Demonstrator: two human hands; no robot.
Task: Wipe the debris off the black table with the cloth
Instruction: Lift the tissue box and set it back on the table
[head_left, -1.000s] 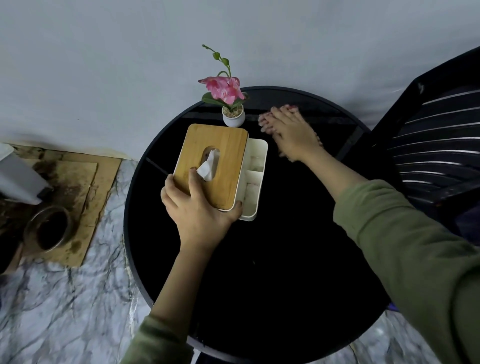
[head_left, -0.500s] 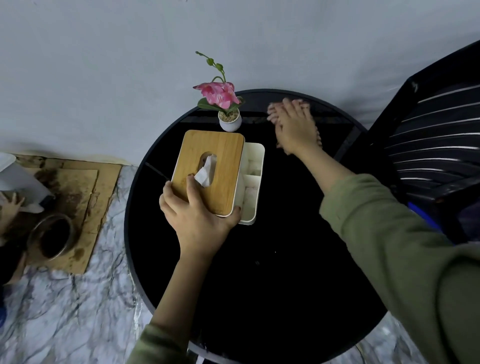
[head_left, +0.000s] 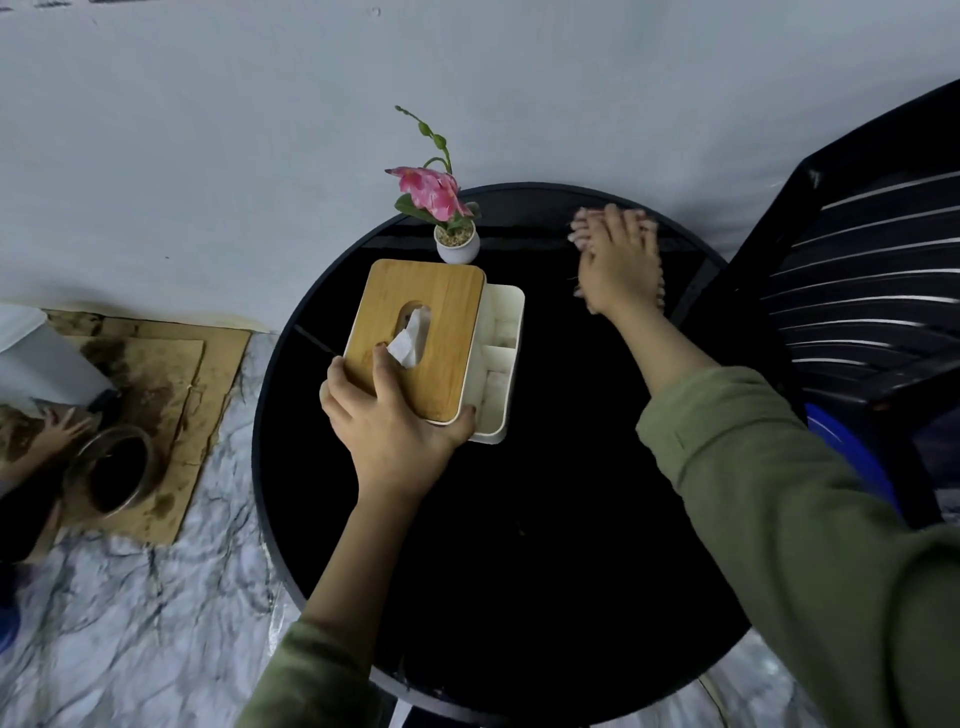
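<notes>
The round black table (head_left: 545, 519) fills the middle of the view. My right hand (head_left: 618, 265) lies flat at its far right rim, pressing down a pinkish cloth (head_left: 661, 285); only the cloth's edges show around my fingers. My left hand (head_left: 395, 431) grips the near corner of a white tissue box with a wooden lid (head_left: 431, 312), which stands on the table's left half. I cannot make out any debris on the dark surface.
A small white pot with a pink flower (head_left: 457, 247) stands at the far rim, just behind the box. A black slatted chair (head_left: 857, 291) is close on the right. On the marble floor at left lie cardboard (head_left: 208, 374), a glass jar (head_left: 111, 470) and another person's hand (head_left: 57, 431).
My right hand has slid the cloth to the right along the far rim, away from the flower pot. My left hand has stayed on the tissue box. Another person's hand has appeared at far left.
</notes>
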